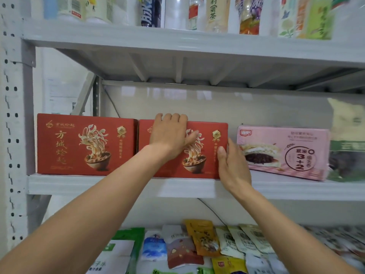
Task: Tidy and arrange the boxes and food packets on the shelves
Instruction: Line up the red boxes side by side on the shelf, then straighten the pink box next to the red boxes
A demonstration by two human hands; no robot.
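Note:
Two red noodle boxes stand side by side on the middle shelf (118, 186). The left red box (85, 144) stands free. My left hand (169, 135) grips the right red box (207, 155), fingers hooked over its top edge and thumb on its front. My right hand (231, 167) holds the same box at its right end, thumb on the front face and fingers along the side. A pink cake box (286, 151) sits just to the right, a small gap away.
A pale and green bag (347, 139) stands at the far right of the middle shelf. Several drink bottles (213, 12) line the top shelf. Several snack packets (201, 242) lie loosely on the lower shelf. A perforated upright post (11, 135) bounds the left side.

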